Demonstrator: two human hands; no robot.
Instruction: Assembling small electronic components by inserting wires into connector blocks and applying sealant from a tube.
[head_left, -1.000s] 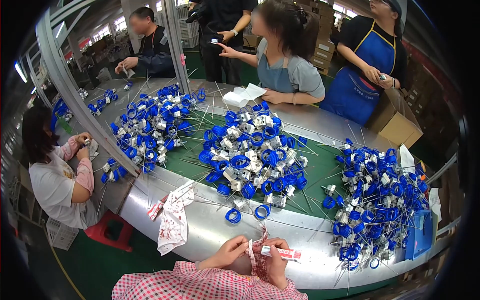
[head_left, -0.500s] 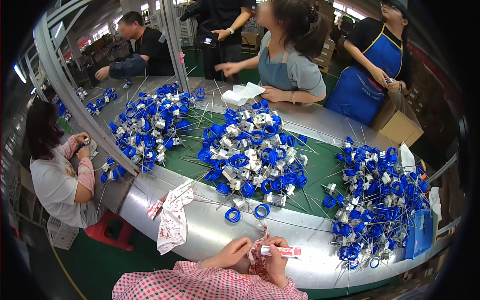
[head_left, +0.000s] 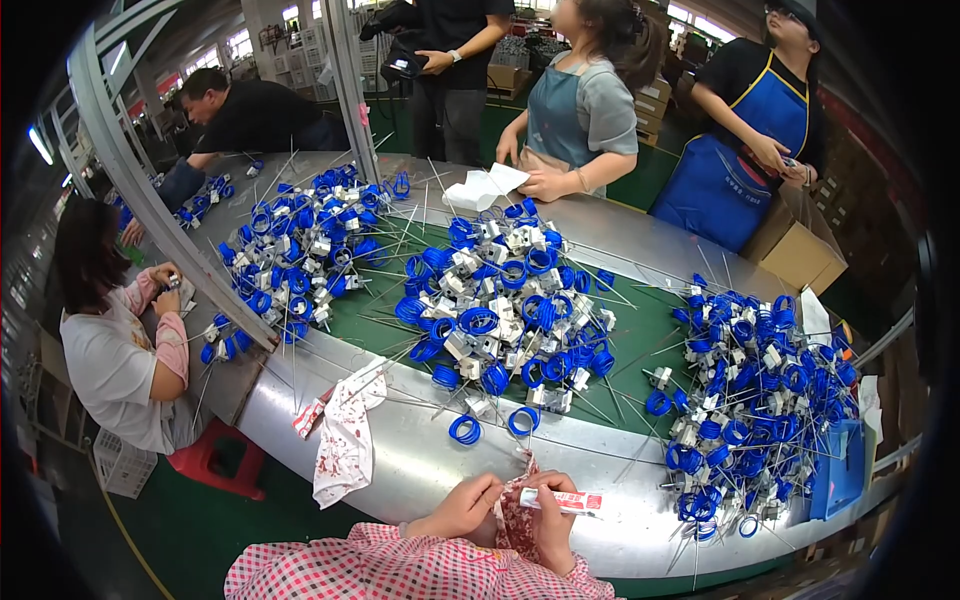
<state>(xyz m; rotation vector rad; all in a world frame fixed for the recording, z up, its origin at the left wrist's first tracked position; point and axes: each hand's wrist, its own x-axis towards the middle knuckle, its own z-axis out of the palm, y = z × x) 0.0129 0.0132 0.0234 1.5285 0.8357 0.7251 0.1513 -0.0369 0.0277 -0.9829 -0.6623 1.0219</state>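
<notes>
My left hand point(head_left: 464, 508) is closed in a pinch at the edge of a red-spotted white cloth point(head_left: 516, 530), which bunches between my hands. In my right hand point(head_left: 553, 528) is a small white-and-red squeeze tube point(head_left: 574, 501), gripped between thumb and fingers and lying almost level. Both hands are over the near edge of the metal table point(head_left: 420, 440). Just beyond them lie two loose blue coils point(head_left: 465, 430), part of small metal-bodied pieces with thin wire stems. The inner fingers of my right hand are partly hidden.
Heaps of blue-coiled pieces cover the middle point(head_left: 510, 290), the left point(head_left: 300, 250) and the right point(head_left: 745, 390), wires sticking out. A second spotted cloth point(head_left: 345, 440) lies left beside another red-and-white tube point(head_left: 310, 417). A blue bin point(head_left: 840, 470) stands right. Several people surround the table; a metal post point(head_left: 345, 90) rises from it.
My hands, the tube and the cloth have hardly moved. Across the table, the person in the grey-blue apron has drawn an outstretched arm in. At the far left, a person has leaned further over the table.
</notes>
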